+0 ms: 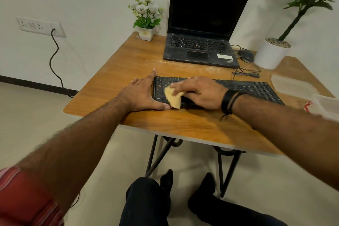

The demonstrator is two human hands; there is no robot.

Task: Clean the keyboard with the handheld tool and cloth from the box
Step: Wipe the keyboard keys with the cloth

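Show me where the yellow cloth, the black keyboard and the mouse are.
yellow cloth (173, 97): head view, on the folded middle of the cloth.
black keyboard (256, 89): head view, on the bare keys of its right half.
mouse (244, 54): head view, on its dark top.

The keyboard (238, 90) lies on the table (183, 124) before the laptop (200, 42), box (326, 104) at its right.

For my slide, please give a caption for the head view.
Right hand wipes keyboard with yellow cloth; left hand steadies it.
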